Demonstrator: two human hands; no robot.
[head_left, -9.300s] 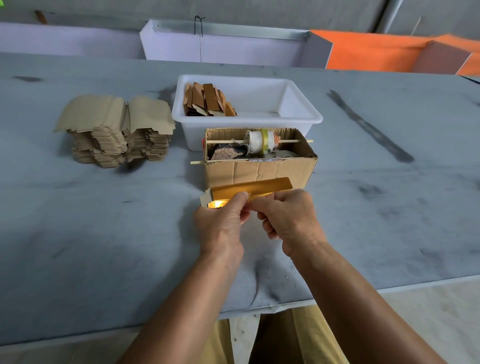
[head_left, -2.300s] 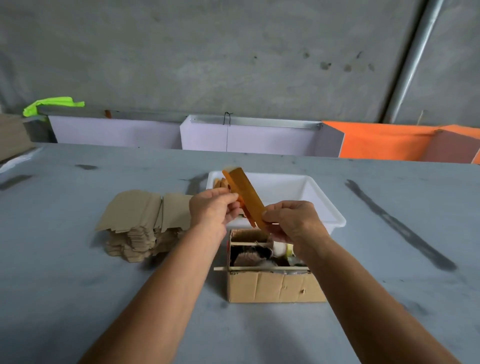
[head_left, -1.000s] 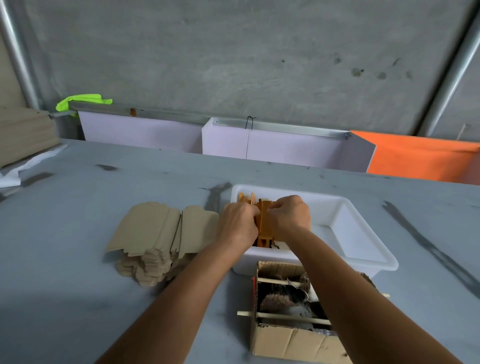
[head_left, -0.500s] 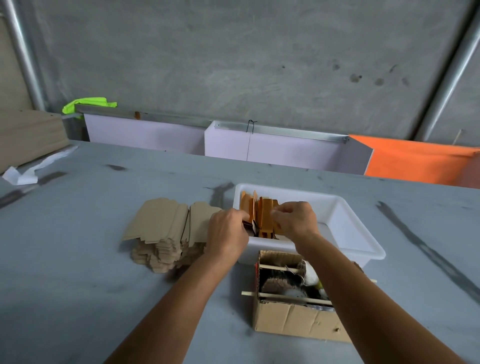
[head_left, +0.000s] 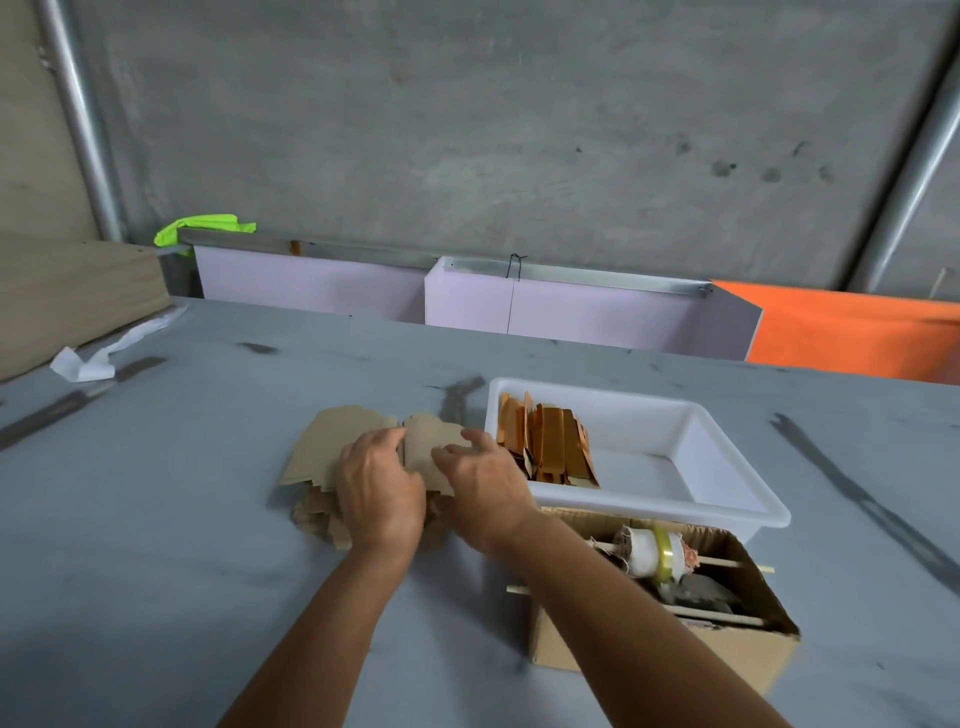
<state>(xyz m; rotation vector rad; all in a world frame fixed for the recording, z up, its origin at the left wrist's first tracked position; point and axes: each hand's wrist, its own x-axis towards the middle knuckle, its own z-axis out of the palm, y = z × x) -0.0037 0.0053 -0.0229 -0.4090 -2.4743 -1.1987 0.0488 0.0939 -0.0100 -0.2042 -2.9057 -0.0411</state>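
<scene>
**Both hands off the tub, onto the cardboard**

Half a second ago both of my hands were at the orange strips in the tub. Now they have swung over to 9 o'clock and come down on the cardboard stack (head_left: 332, 441).

My left hand (head_left: 382, 488) lies over the near middle of the stack with its fingers bent. The fingertips reach the edge of the top sheet at its 12 o'clock side. The hand itself hides whether they pinch that sheet or only rest on it, so I cannot tell.

My right hand (head_left: 483, 493) is on the stack's 3 o'clock side. Its fingers are spread and lie loosely on the top sheet, holding nothing. The two hands are just beside each other, thumbs almost meeting.

The stack sits on the grey table (head_left: 156, 519), just beside the white tub (head_left: 737, 467), which is at its 3 o'clock. The orange strips (head_left: 545, 441) stand on edge in the tub's 9 o'clock end, leaning against one another.

At the tub's 6 o'clock, touching its near wall, is an open brown box (head_left: 665, 649). A spool (head_left: 649, 553) hangs on a stick across the box, under my right forearm's 3 o'clock side.
</scene>
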